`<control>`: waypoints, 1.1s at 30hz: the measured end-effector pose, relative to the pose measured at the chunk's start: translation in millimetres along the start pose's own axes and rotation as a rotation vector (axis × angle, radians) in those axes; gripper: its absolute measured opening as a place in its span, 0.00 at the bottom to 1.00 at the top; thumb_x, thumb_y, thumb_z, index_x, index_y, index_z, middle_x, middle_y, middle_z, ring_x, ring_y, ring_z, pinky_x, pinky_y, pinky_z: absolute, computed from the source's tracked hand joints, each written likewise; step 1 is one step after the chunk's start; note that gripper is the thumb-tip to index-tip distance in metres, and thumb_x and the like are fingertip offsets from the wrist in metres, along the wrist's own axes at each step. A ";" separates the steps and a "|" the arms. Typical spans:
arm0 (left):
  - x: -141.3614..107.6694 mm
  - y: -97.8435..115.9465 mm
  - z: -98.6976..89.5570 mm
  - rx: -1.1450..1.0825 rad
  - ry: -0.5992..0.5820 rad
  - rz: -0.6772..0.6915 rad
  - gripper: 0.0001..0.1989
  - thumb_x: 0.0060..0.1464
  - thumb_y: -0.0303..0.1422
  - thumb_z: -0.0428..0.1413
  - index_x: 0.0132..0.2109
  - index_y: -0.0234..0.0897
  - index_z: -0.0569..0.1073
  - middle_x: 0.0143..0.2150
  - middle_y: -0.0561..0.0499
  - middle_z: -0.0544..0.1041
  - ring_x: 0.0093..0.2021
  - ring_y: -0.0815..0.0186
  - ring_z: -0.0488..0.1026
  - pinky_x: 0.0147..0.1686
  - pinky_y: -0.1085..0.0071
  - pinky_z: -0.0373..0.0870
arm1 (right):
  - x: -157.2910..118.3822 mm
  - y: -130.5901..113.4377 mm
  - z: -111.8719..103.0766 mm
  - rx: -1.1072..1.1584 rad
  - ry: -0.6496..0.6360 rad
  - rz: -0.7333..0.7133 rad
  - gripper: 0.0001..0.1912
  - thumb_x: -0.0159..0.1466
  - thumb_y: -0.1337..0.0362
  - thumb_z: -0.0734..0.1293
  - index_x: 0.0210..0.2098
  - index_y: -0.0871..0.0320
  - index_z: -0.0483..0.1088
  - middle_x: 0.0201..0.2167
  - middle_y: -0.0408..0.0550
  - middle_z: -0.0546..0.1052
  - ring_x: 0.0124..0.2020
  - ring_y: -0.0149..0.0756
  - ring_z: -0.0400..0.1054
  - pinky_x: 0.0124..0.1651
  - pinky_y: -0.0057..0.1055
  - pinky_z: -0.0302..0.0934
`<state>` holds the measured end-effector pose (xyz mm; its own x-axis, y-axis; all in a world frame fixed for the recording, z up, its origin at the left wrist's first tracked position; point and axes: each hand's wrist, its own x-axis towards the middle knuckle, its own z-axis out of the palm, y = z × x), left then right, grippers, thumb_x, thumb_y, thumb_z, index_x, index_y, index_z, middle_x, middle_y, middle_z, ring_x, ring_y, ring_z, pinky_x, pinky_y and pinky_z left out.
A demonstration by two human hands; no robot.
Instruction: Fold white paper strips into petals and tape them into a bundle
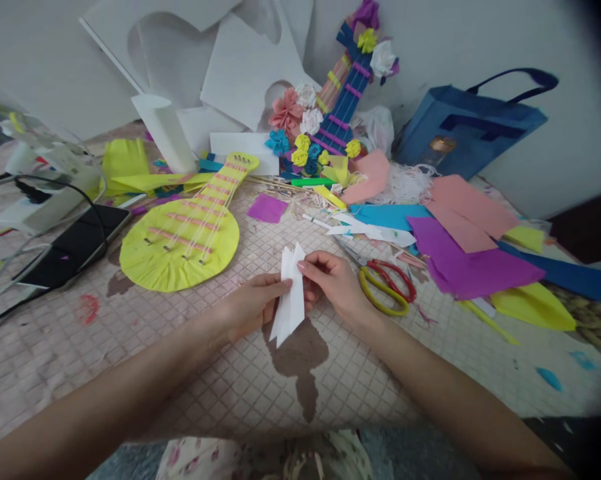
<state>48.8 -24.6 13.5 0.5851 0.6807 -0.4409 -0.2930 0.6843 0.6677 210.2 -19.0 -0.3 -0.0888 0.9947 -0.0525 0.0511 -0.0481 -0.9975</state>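
Left hand [260,297] and right hand [330,280] pinch a folded white paper [293,297] between them, over the front of the patterned table [190,373]. Leftmost lies a black device [75,247], then a yellow paper instrument [180,270]; scissors [364,283] rest just beside the right hand, with a purple sheet [470,260] beyond.

Scissors [367,267] flank the right hand [339,283] (nearside allows passage).
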 end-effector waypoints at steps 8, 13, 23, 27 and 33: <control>3.5 -5.0 -3.8 0.051 0.040 0.073 0.08 0.58 0.27 0.53 0.36 0.27 0.75 0.29 0.43 0.79 0.29 0.66 0.76 0.33 0.73 0.72 | -2.6 4.0 1.2 -0.119 -0.059 0.007 0.16 0.55 0.52 0.69 0.25 0.57 0.65 0.19 0.39 0.66 0.21 0.28 0.59 0.24 0.27 0.56; 2.8 1.4 -3.1 0.023 0.094 0.074 0.10 0.59 0.24 0.50 0.41 0.28 0.75 0.33 0.41 0.80 0.31 0.65 0.77 0.36 0.71 0.73 | 0.5 3.2 -1.6 -0.052 0.020 -0.027 0.14 0.57 0.53 0.68 0.26 0.56 0.64 0.21 0.40 0.66 0.22 0.28 0.60 0.25 0.27 0.57; 8.0 5.6 -9.6 -0.101 0.095 0.039 0.13 0.61 0.25 0.46 0.43 0.25 0.74 0.39 0.36 0.79 0.37 0.60 0.78 0.43 0.62 0.74 | 2.9 -12.4 -16.8 -0.004 -0.088 -0.001 0.14 0.56 0.54 0.68 0.27 0.58 0.66 0.20 0.37 0.65 0.20 0.24 0.56 0.22 0.24 0.51; 9.9 4.5 -8.4 -0.089 0.107 0.033 0.12 0.61 0.26 0.45 0.39 0.26 0.74 0.37 0.37 0.79 0.36 0.58 0.78 0.41 0.62 0.74 | -2.9 -14.6 -12.1 -0.005 -0.130 0.033 0.12 0.56 0.56 0.69 0.28 0.58 0.67 0.22 0.38 0.68 0.21 0.24 0.60 0.23 0.24 0.55; 10.9 2.2 -10.5 -0.026 0.074 0.049 0.12 0.61 0.28 0.47 0.39 0.27 0.73 0.38 0.37 0.79 0.38 0.57 0.78 0.39 0.64 0.74 | -5.3 -11.0 -8.5 -0.043 -0.097 0.068 0.12 0.55 0.57 0.69 0.28 0.58 0.66 0.21 0.39 0.70 0.18 0.23 0.60 0.19 0.23 0.54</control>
<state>46.6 -12.9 3.9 0.5121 0.7305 -0.4518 -0.3400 0.6555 0.6743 218.6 -22.9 11.4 -0.1798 0.9755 -0.1265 0.1026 -0.1093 -0.9887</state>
